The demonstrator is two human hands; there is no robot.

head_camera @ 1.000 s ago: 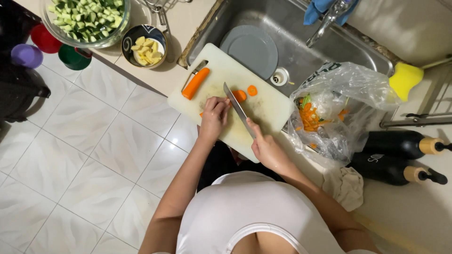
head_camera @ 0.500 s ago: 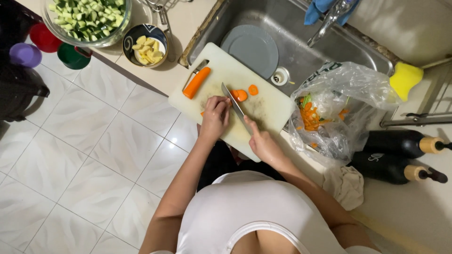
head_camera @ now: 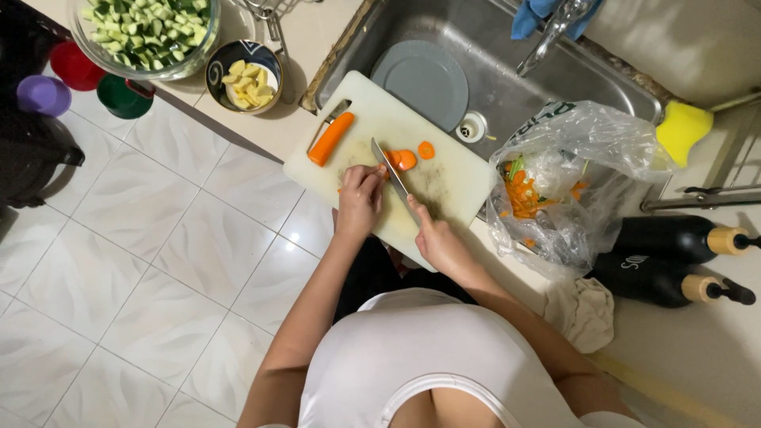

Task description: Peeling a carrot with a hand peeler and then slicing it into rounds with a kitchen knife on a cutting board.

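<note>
Carrot pieces point(head_camera: 406, 158) lie on a white cutting board point(head_camera: 452, 186) that bridges the beige counter point(head_camera: 305, 47) and the edge of a steel sink point(head_camera: 507, 79), with a whole carrot point(head_camera: 330, 139) near the board's far corner. The right hand point(head_camera: 440, 242) has its grip closed on a knife point(head_camera: 392, 176); the left hand point(head_camera: 361, 198) presses curled fingers on a carrot mostly hidden beneath them. White floor tiles point(head_camera: 143, 261) run alongside. A crumpled clear plastic bag point(head_camera: 579, 174) holding orange and green peelings sits right of the board, and two dark bottles point(head_camera: 674, 257) with wooden stoppers lie beyond it.
</note>
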